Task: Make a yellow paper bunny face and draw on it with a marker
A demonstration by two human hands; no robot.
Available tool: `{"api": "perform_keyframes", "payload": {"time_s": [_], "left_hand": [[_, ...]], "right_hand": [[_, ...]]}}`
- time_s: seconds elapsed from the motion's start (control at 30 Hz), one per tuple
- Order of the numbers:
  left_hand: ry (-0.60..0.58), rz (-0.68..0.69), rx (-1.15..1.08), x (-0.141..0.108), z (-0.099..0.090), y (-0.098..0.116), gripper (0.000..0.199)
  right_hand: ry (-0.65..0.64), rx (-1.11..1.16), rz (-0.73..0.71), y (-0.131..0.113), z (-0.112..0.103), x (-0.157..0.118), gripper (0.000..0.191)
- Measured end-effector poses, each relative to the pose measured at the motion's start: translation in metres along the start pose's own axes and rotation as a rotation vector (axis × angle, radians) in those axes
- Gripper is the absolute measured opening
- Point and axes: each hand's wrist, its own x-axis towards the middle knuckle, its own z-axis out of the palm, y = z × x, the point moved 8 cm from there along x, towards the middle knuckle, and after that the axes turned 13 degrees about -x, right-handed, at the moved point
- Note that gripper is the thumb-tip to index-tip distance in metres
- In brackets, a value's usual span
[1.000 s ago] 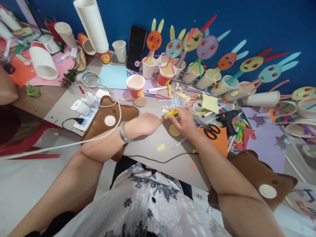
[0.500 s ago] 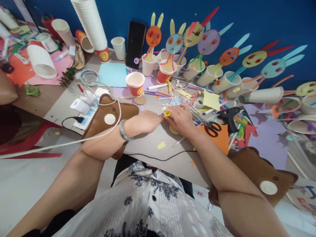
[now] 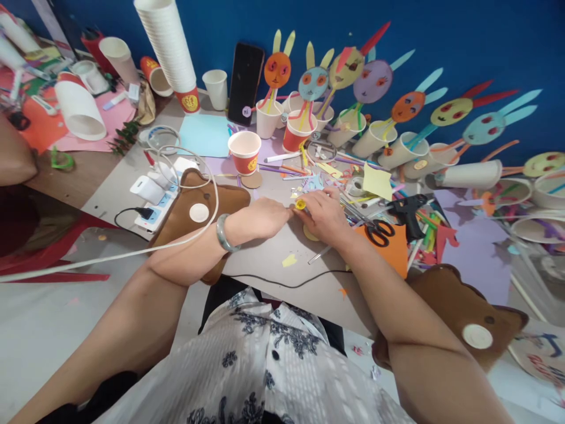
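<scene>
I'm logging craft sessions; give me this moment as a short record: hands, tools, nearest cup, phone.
Right hand: holds small yellow roll
Left hand: fingertips beside the roll; grip unclear
Partly under right hand: yellow disc
Tools: black-handled scissors, black glue gun
Partly under scissors: orange paper
Nearest cup: red-and-white paper cup, upright
Smartphone: standing, blue wall behind

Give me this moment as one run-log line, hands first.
Right hand: holding yellow roll | Left hand: close by, grip hidden | Right of hands: scissors, glue gun
</scene>
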Motion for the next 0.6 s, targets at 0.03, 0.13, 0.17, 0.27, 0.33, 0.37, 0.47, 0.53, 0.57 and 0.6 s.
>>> {"api": "perform_keyframes", "payload": {"time_s": [0.03, 0.13, 0.17, 0.27, 0.33, 0.37, 0.47, 0.53, 0.57, 0.6], "left_hand": [[0.007, 0.005, -0.001, 0.000, 0.000, 0.000, 0.034], [0.004, -0.003, -0.006, -0.001, -0.002, 0.001, 0.035], [-0.003, -0.010, -0.006, -0.002, -0.003, 0.002, 0.036], [-0.024, -0.020, 0.007, -0.005, -0.006, 0.005, 0.043], [-0.033, -0.016, 0.018, -0.006, -0.006, 0.005, 0.049], [-0.032, -0.008, 0.022, -0.006, -0.005, 0.004, 0.051], [-0.007, 0.017, 0.020, -0.006, -0.003, 0.002, 0.054], [-0.022, 0.011, 0.020, -0.006, -0.002, 0.001, 0.053], [-0.040, -0.001, 0.023, -0.006, -0.002, 0.000, 0.052], [-0.057, -0.011, 0.029, -0.006, -0.002, 0.001, 0.051]], "right_hand": [[-0.006, -0.008, -0.001, 0.000, 0.000, 0.001, 0.025], [-0.030, -0.030, -0.003, -0.001, 0.000, 0.002, 0.027], [-0.037, -0.037, -0.002, 0.000, 0.001, 0.002, 0.027], [-0.066, -0.048, 0.029, 0.008, 0.005, 0.000, 0.025], [-0.062, -0.005, 0.096, 0.020, 0.006, -0.004, 0.021], [-0.039, 0.040, 0.145, 0.028, 0.005, -0.006, 0.019], [0.072, 0.266, 0.339, 0.052, -0.002, -0.014, 0.021], [0.132, 0.438, 0.459, 0.063, -0.004, -0.019, 0.022], [0.144, 0.508, 0.497, 0.065, -0.004, -0.020, 0.021], [0.146, 0.559, 0.516, 0.065, -0.003, -0.020, 0.021]]}}
